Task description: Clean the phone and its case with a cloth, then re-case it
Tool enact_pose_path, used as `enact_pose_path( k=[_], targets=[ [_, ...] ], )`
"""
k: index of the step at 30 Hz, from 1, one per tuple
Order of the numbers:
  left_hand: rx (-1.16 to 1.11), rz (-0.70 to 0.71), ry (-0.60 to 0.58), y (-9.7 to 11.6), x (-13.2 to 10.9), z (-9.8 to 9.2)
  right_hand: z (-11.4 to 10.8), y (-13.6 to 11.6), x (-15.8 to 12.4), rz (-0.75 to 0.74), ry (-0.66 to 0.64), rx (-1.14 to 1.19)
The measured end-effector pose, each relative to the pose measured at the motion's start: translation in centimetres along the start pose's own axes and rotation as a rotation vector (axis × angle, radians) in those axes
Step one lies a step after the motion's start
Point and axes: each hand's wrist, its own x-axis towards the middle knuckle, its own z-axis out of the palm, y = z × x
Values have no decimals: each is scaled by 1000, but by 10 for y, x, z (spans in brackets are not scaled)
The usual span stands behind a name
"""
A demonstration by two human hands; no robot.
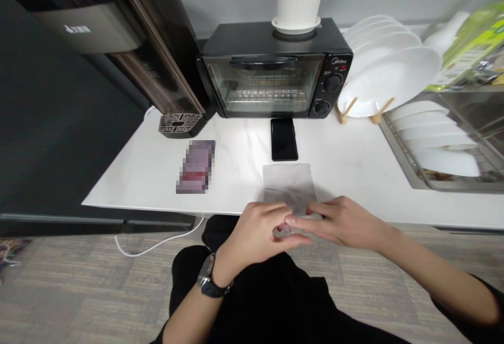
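Observation:
A grey, thin cloth or clear bag (289,185) lies on the white counter (354,165) at its front edge. My left hand (255,233) and my right hand (340,222) meet at its near end, fingers pinched together on the edge of it. A watch sits on my left wrist. What is between the fingertips is small and partly hidden.
A black phone (284,139) lies just behind the cloth, a blurred card (196,166) to the left. A black toaster oven (275,71) stands at the back, a coffee machine (157,60) to its left, white plates (389,71) and a dish rack (444,144) on the right. A white cable (157,241) hangs below.

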Motion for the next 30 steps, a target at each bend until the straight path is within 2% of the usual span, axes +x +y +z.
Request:
enact_pose_path(
  k=[4, 10, 13, 16, 19, 20, 21, 24, 27, 30],
  targets=[
    [-30, 8, 15, 6, 3, 12, 9, -12, -5, 26, 56, 121],
    [5, -11, -111, 4, 6, 22, 19, -28, -3, 74, 130, 340],
    [-37, -74, -97, 7, 6, 26, 20, -25, -4, 97, 202, 412],
    [-9, -126, -45, 7, 5, 20, 14, 6, -15, 236, 360, 425],
    [227, -125, 53, -7, 3, 10, 7, 65, -33, 520, 540, 386],
    [326, -117, 62, -14, 3, 7, 6, 86, -39, 586, 547, 430],
    [412, -111, 43, -22, 3, 4, 7, 106, -44, 623, 557, 480],
    [550, -131, -120, -43, 1, -2, 18, 152, -50, 682, 641, 485],
    [564, -170, -217, -51, -1, -5, 31, 169, -49, 796, 728, 514],
    [570, -184, -219, -50, -3, -8, 31, 158, -49, 876, 742, 519]
  ],
)
